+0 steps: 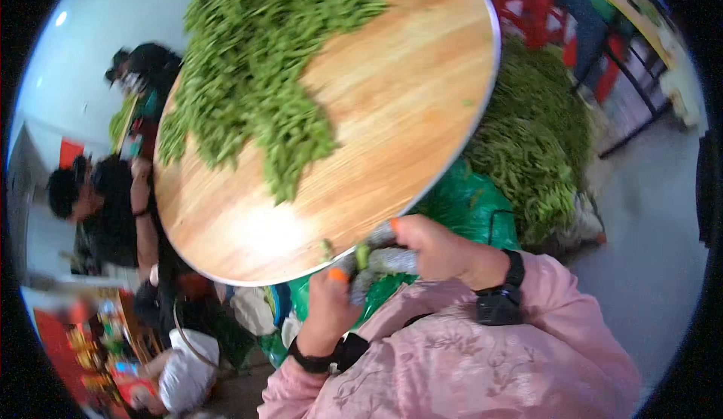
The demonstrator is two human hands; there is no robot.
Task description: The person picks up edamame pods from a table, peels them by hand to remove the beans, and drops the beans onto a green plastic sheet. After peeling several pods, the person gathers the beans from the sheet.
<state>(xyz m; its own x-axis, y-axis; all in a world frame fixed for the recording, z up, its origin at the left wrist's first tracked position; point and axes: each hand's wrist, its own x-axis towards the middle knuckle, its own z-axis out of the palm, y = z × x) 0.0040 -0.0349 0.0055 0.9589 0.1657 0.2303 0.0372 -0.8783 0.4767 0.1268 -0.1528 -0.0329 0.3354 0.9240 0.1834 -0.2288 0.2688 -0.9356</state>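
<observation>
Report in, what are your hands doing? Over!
Left hand pinching green pod at table edge. Right hand closed beside it, contents blurred. Pod pile ahead, nothing blocking.

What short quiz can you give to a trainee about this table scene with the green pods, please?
1. True or false: the pile of green pods covers the whole round wooden table.
2. Which colour is the fingertip cover on the left hand: A orange, B blue, C white?
3. Fill in: the sleeve of the right hand is ___.
Key: 1 false; 2 A; 3 pink.
</observation>
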